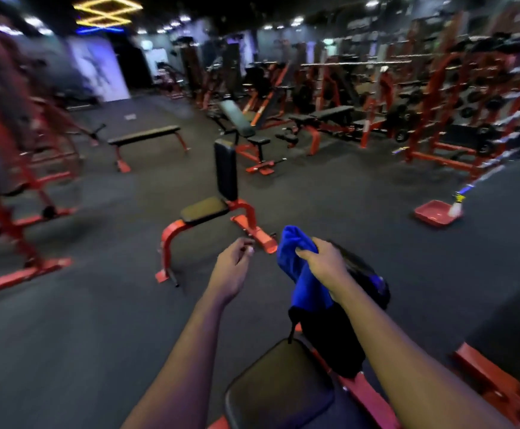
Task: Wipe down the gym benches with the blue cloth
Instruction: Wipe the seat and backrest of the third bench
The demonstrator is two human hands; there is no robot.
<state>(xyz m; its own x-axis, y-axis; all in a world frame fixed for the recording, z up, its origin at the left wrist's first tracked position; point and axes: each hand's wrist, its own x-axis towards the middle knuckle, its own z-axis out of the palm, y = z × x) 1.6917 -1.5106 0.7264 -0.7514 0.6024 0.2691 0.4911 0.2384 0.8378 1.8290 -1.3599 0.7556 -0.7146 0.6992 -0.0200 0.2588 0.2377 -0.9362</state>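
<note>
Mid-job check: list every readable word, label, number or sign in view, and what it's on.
No text is readable.
Lit wall poster: shows a figure, any lettering blurred.
The bottle beside the red tray: yellow label, too blurred.
A pale patch on the floor: too blurred.
The blue cloth and nearest bench: no markings visible.

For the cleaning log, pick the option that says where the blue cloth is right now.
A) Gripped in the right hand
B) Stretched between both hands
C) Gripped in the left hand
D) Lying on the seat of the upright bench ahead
A: the right hand has its fingers curled round the blue cloth, which hangs from it, while the left hand is apart from the cloth and holds nothing.
</note>
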